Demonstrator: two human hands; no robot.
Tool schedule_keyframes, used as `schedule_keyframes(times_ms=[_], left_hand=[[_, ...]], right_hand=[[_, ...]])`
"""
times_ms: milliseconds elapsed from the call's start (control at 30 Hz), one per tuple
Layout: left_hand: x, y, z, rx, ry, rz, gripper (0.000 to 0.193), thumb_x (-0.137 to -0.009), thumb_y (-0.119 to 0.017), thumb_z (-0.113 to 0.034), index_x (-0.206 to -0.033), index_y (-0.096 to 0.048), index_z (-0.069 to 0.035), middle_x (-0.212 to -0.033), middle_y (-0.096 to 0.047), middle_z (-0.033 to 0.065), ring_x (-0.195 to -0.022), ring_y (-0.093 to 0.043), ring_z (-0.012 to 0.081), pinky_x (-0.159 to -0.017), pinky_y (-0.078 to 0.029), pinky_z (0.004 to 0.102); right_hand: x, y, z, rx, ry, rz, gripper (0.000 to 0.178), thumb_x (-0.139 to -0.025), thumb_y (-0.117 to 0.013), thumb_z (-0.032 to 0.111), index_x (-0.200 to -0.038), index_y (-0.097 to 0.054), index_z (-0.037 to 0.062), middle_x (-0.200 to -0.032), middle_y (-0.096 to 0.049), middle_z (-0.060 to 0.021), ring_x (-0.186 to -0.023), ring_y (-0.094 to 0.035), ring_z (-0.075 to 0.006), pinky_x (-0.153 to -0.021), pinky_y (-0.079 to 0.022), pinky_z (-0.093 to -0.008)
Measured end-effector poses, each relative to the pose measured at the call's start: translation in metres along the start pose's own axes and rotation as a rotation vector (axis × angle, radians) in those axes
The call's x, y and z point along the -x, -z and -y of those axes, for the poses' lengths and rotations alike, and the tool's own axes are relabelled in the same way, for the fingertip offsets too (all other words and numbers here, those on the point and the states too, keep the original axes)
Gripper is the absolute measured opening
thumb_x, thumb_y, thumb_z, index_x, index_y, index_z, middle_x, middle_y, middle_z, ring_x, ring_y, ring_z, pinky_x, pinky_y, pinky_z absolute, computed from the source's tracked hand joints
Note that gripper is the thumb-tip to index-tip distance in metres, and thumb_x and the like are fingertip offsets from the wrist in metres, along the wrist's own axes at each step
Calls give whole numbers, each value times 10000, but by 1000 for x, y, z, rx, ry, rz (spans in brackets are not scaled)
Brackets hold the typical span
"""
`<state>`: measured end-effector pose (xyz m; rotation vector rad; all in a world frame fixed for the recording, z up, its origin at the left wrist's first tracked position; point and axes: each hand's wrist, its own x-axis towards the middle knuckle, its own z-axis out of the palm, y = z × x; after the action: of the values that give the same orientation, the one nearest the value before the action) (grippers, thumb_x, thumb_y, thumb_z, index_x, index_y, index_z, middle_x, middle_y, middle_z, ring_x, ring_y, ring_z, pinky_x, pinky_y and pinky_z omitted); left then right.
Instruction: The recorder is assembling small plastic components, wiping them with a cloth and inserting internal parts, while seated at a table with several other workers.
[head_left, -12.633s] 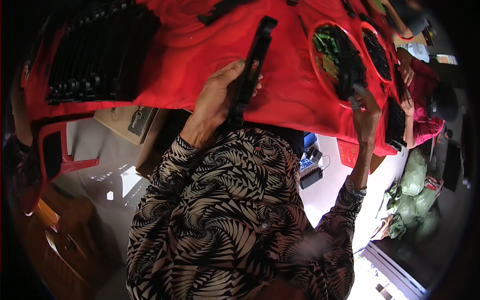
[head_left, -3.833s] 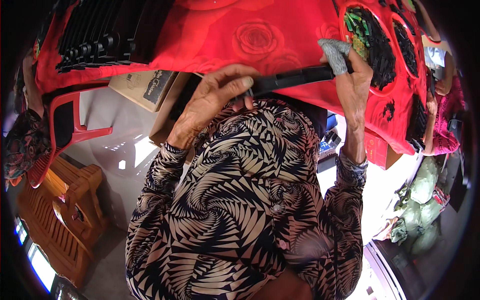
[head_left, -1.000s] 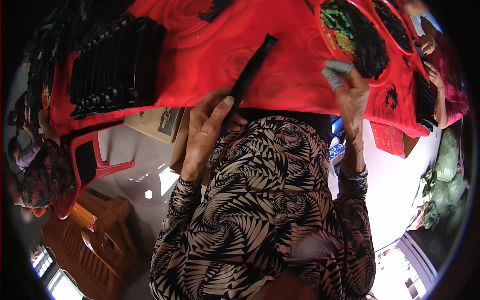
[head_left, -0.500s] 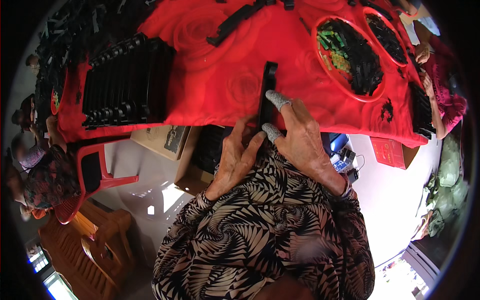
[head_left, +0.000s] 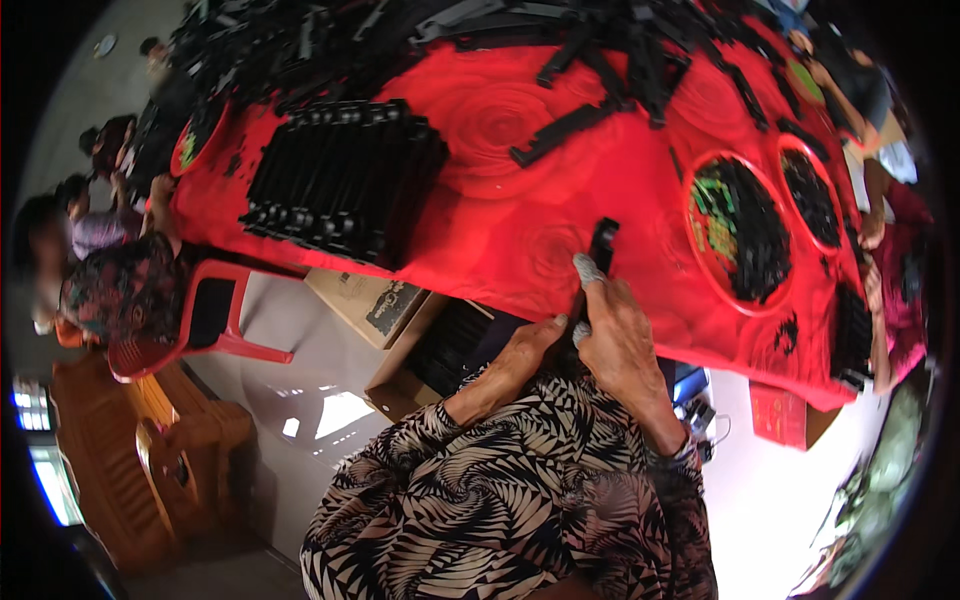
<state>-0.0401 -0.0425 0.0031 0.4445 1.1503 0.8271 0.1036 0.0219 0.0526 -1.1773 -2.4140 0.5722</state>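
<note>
A long, narrow black plastic strip [head_left: 604, 238] with a notched far end points away from me at the near edge of the red-covered table. My right hand [head_left: 618, 330] is closed on it from the right, with grey covers on the thumb and one fingertip pressed along the piece. At its near end, my left hand [head_left: 522, 362] grips from the left; its fingers are partly hidden. To the left on the table sits a neat stack of similar black strips [head_left: 335, 180]. A red-rimmed oval basin [head_left: 697, 262] of small black, green and yellow pieces stands to the right.
A heap of loose black strips [head_left: 590, 60] covers the table's far side. Another basin [head_left: 832, 240] holds small dark pieces. Under the table edge are an open cardboard box [head_left: 392, 385] and a red box [head_left: 778, 415]. Co-workers sit left and right; a red chair [head_left: 205, 335] stands left.
The view has shifted, so the table appears lower and more of the far heap shows. Both hands stay on the black strip, which now slants slightly more to the right.
</note>
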Motion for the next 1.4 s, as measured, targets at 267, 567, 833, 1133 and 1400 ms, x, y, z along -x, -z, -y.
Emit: schedule_keyframes(times_ms=[267, 567, 833, 1133, 1400], left_hand=[[-13, -9, 27, 33, -215, -62, 558, -1042, -353, -507, -896, -620, -39, -639, -595, 41, -538, -545, 127, -479, -413, 283], [10, -9, 14, -423, -559, -246, 458, -1046, -410, -371, -1049, -554, 63, -696, -544, 294, -693, -597, 446, -606, -427, 475], [3, -2, 20, -542, -765, -223, 501, -1052, -388, -395, -1103, -569, 69, -654, -528, 221, -598, -550, 302, -586, -416, 436], [4, -4, 22, -447, -516, -196, 490, -1045, -412, -402, -1106, -587, 52, -653, -527, 196, -605, -533, 260, -587, -424, 420], [3, -5, 22, -228, -448, -270, 426, -1003, -511, -375, -1041, -618, 35, -770, -578, 184, -772, -563, 217, -738, -475, 406]], right_hand=[[14, -9, 10, -272, 0, -13, 803, -701, -670, -105, -1441, -389, 31, -1112, -559, -277, -1002, -578, -464, -830, -485, -508], [22, -18, 1, -179, -35, -98, 681, -767, -706, -48, -1393, -442, -23, -1164, -591, -318, -1015, -621, -464, -828, -536, -477], [18, -20, 4, -159, 86, -142, 612, -749, -709, -45, -1323, -499, -60, -1085, -601, -323, -948, -620, -481, -793, -517, -502], [26, -22, 0, -157, 105, -149, 645, -731, -724, -70, -1333, -495, -41, -1050, -607, -272, -913, -633, -429, -753, -535, -465], [16, -24, 8, -139, 195, -260, 578, -763, -694, -59, -1315, -526, -36, -1017, -617, -238, -892, -624, -403, -761, -533, -434]])
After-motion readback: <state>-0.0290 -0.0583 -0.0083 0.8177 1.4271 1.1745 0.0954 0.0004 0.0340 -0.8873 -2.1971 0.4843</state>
